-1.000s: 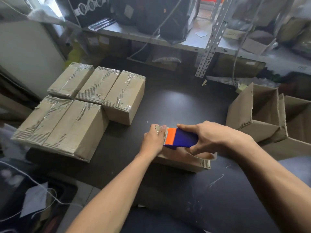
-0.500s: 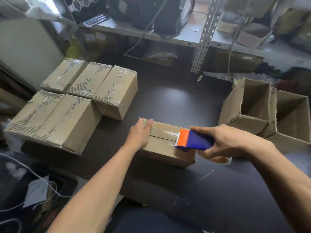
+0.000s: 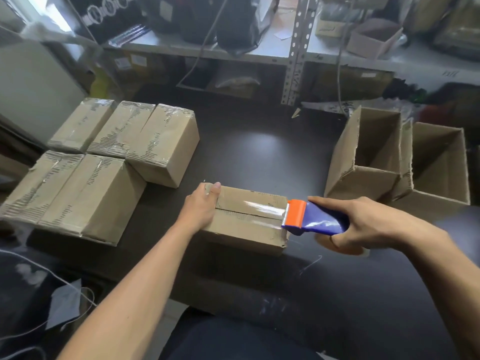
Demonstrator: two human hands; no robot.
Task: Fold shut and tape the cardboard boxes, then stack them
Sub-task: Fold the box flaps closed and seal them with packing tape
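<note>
A small cardboard box (image 3: 246, 222) lies on the black table (image 3: 259, 152) in front of me, flaps folded shut. Clear tape runs along its centre seam. My left hand (image 3: 201, 207) presses down on the box's left end, fingers over the edge. My right hand (image 3: 355, 224) grips a blue and orange tape dispenser (image 3: 309, 219), whose orange blade end sits at the box's right edge. Several taped boxes (image 3: 104, 162) are grouped at the left of the table.
Two open cardboard boxes (image 3: 405, 165) stand at the right of the table. A metal shelf (image 3: 293, 53) with bags, cables and cartons runs behind. Cables and paper (image 3: 65, 305) lie low at the left, beside the table's near edge.
My right hand has drawn the dispenser rightwards along the seam, from the box's left end to its right edge, laying tape. My left hand stays on the left end.
</note>
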